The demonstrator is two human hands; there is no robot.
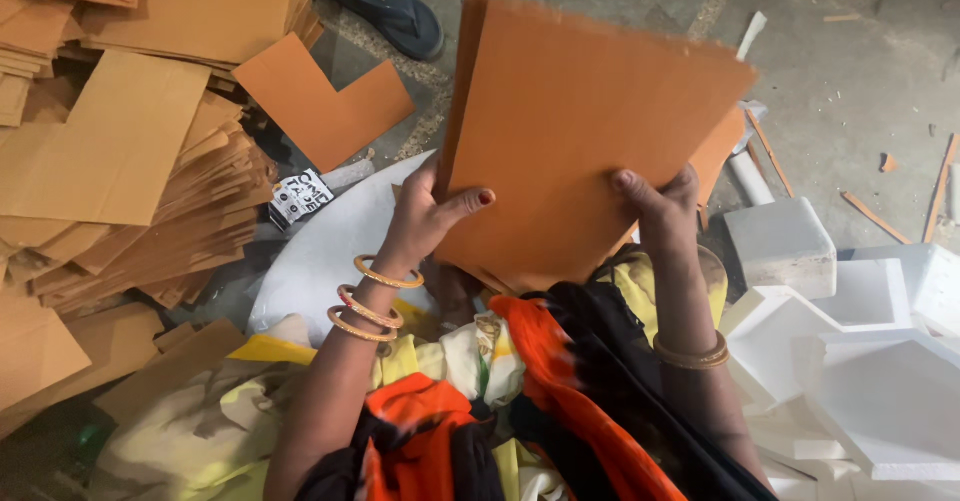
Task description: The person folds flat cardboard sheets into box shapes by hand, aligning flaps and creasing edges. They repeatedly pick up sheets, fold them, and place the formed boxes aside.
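I hold a stack of orange-brown cardboard sheets point(580, 121) upright in front of me, above my lap. My left hand point(425, 216) grips its lower left edge, thumb across the front, with three bangles on the wrist. My right hand point(660, 211) grips the lower right edge, a bangle on that forearm too. My lap is covered with yellow, orange and black cloth point(500, 401).
A large heap of tan cardboard sheets point(120, 151) fills the left. An L-shaped cardboard piece point(320, 106) and a dark sandal point(385, 6) lie on the concrete floor ahead. White foam blocks point(850, 351) pile at the right. A white sheet point(320, 251) lies by my left knee.
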